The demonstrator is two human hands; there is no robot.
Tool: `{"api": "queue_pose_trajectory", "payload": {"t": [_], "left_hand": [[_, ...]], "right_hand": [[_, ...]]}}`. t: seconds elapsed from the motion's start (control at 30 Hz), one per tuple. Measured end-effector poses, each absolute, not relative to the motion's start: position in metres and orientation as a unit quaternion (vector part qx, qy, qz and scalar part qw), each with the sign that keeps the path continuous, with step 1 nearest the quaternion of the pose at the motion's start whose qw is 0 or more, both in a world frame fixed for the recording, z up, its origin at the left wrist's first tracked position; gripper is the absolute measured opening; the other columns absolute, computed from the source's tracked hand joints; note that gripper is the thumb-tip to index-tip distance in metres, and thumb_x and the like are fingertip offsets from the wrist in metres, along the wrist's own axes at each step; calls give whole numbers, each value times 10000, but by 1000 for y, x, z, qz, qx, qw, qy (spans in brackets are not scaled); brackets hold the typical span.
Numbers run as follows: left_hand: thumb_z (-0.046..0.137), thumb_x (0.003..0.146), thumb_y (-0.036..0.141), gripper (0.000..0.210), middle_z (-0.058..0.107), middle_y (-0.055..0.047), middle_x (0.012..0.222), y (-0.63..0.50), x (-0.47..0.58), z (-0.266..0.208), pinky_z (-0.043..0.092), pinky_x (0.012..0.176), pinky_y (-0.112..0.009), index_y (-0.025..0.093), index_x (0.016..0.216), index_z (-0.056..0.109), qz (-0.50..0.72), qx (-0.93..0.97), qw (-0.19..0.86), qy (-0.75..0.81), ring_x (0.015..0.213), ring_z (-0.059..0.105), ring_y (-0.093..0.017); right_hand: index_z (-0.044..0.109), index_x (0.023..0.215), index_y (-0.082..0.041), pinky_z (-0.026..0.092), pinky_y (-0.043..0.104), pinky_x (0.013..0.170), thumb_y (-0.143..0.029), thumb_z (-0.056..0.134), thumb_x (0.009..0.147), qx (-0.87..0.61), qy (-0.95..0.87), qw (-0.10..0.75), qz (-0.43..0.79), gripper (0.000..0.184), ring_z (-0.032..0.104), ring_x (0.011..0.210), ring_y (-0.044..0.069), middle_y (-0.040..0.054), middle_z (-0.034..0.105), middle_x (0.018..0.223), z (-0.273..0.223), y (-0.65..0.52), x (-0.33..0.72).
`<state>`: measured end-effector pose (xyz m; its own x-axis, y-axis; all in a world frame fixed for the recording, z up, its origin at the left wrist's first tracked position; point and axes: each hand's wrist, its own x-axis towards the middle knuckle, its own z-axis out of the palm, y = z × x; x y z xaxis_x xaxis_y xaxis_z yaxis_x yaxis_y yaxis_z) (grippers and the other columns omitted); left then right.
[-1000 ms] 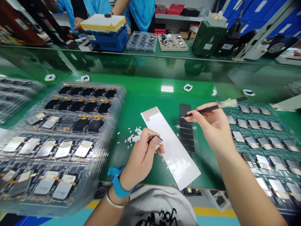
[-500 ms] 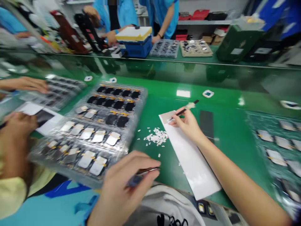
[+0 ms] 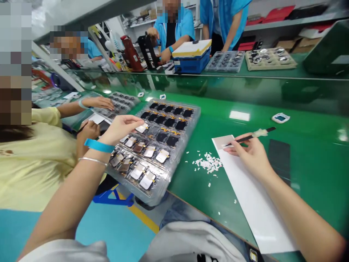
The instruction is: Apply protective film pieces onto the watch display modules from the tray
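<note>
My left hand [image 3: 124,128], wearing a blue wristband, reaches over the clear plastic tray [image 3: 178,160]. Its thumb and fingertips are pinched at the edge of a small white-backed display module [image 3: 142,127] in the middle row. Several similar modules fill the tray's pockets, some showing white faces, others black with orange flex tabs. In my right hand [image 3: 249,147] is a pair of black tweezers [image 3: 245,139] with pale wrapping near the back end. The tweezer tips touch the top of a long white paper strip [image 3: 251,196]. Left of the strip lies a pile of tiny white pieces [image 3: 209,163].
A dark grey flat slab [image 3: 279,160] lies right of my right hand. A small white-framed part [image 3: 280,117] sits behind it. To the left, a co-worker in yellow [image 3: 43,156] works at another tray [image 3: 122,98]. A raised shelf with a blue box [image 3: 192,60] runs along the back.
My left hand has gone from close in front of me, holding a thin dark-edged piece, forward and left to the tray. My right hand keeps the tweezers at the strip. The view has swung left.
</note>
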<state>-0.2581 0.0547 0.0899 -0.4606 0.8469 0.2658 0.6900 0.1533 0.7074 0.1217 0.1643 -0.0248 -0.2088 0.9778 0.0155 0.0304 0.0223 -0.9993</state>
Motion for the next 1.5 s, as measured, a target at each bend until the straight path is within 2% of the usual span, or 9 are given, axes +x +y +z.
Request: {"api": "queue_pose_trajectory", "payload": {"t": [0.17,0.33,0.5,0.63,0.8,0.97,1.07,1.27,1.5], "left_hand": [[832,619,456,340,717,-62,664,75,-260,69,484,603,-286,143,739,773,287,545,143,775,646,646,-207],[590,860,419,295,649,-65,802,63,-236,66,429,656,-308,182,930,752,196,613,-27,765,706,599,-217],[562,889,442,324,706,-58,897,57,-202,72,445,675,-295,183,983,732,109,677,-12,728,704,617,-198],[602,871,426,341,730,-87,920,63,-196,75,467,705,-314,155,1039,722,51,677,-19,734,751,660,-235],[665,800,382,243,756,-100,800,77,-196,82,477,676,-338,154,832,746,5,647,-28,762,753,697,-294],[564,803,281,192,728,-140,750,75,-178,90,450,640,-364,154,763,703,-7,615,-74,785,787,694,-359],[495,867,249,141,694,-74,732,53,-149,97,420,608,-316,184,851,619,55,637,-49,767,722,674,-273],[393,1039,264,47,610,35,772,-5,-63,86,449,615,-230,250,1017,432,392,655,317,563,651,596,-115],[444,1046,296,88,577,39,778,15,-27,40,440,576,-216,244,995,493,519,550,433,491,607,560,-88]], "right_hand": [[499,914,-206,660,355,653,-725,770,621,-453,-582,437,515,654,755,708,244,76,668,906,-29,164,120],[504,904,-205,649,380,676,-736,727,665,-444,-592,438,510,624,749,727,243,81,667,905,-30,163,120],[516,855,-227,621,424,805,-682,772,665,-408,-609,436,523,555,726,806,235,48,666,819,-25,164,124],[516,839,-233,612,408,769,-651,784,676,-379,-614,432,541,522,713,779,216,27,660,785,-20,162,125],[590,821,-220,586,316,677,-566,811,692,-367,-601,465,536,431,660,735,165,15,659,788,-3,162,130],[690,879,-210,475,231,561,-417,715,839,-358,-592,513,508,212,534,583,88,18,687,834,36,147,148],[713,908,-219,466,239,583,-290,623,920,-350,-658,510,429,115,557,617,100,14,662,813,60,120,151],[663,1010,-182,493,263,664,-85,689,846,-213,-822,498,178,193,592,769,131,38,633,879,75,74,134],[629,1108,-120,512,302,721,-41,654,880,-216,-861,453,89,242,579,845,155,78,643,953,44,82,137]]}}
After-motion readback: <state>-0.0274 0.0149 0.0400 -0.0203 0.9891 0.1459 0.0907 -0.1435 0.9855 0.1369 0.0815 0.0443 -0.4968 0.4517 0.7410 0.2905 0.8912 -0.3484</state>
